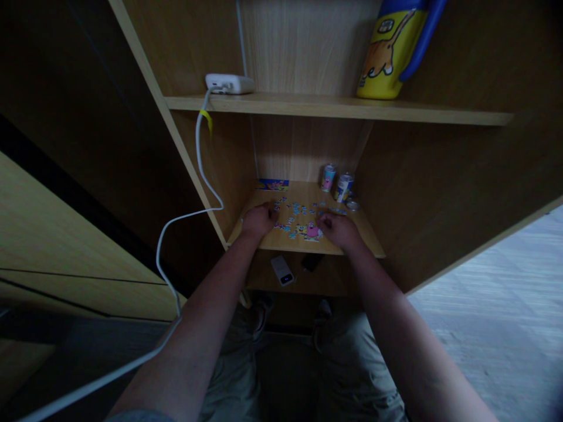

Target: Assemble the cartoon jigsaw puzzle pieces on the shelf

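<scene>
Small colourful jigsaw pieces (297, 208) lie scattered over the lower wooden shelf. Towards its front edge, some are joined into a cartoon picture (312, 231) with a pink figure. My left hand (259, 219) rests on the left of the shelf, fingers curled in beside the loose pieces; whatever they may hold is hidden. On the other side, my right hand (338, 228) has its thumb and fingers pinched together just right of the joined part. Anything in that pinch is too small and dark to name.
Two small printed cans (328, 177) (343, 187) and a round metal lid (352, 204) stand back right. A printed card (273, 185) lies back left. Above are a white power bank (229, 84) with a cable (199, 146) and a yellow mug (387, 55). A phone-like device (282, 270) lies below.
</scene>
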### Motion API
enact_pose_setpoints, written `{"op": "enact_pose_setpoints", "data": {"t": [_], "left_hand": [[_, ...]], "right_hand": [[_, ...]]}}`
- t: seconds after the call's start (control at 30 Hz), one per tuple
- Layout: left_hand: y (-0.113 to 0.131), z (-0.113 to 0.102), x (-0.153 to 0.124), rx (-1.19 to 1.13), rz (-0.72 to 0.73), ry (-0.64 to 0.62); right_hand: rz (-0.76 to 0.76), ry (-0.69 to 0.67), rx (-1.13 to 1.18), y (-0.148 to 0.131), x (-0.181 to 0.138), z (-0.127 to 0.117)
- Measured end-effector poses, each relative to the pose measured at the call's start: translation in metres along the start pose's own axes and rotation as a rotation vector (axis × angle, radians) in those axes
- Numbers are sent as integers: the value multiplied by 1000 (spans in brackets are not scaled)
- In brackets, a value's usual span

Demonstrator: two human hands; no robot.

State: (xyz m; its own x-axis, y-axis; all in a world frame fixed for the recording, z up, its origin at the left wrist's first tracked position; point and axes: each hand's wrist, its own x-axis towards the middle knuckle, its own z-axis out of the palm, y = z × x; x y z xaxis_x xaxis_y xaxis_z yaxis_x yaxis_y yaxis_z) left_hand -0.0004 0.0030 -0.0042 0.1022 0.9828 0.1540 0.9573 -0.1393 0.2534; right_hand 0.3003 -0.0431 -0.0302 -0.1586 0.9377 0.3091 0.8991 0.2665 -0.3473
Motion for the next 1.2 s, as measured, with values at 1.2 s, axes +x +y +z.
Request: {"op": "enact_pose_setpoints", "data": {"t": [1.2], "left_hand": [[-4,4,2,-20,3,6]], "right_hand": [[-7,-9,0,0,0,-1]]}}
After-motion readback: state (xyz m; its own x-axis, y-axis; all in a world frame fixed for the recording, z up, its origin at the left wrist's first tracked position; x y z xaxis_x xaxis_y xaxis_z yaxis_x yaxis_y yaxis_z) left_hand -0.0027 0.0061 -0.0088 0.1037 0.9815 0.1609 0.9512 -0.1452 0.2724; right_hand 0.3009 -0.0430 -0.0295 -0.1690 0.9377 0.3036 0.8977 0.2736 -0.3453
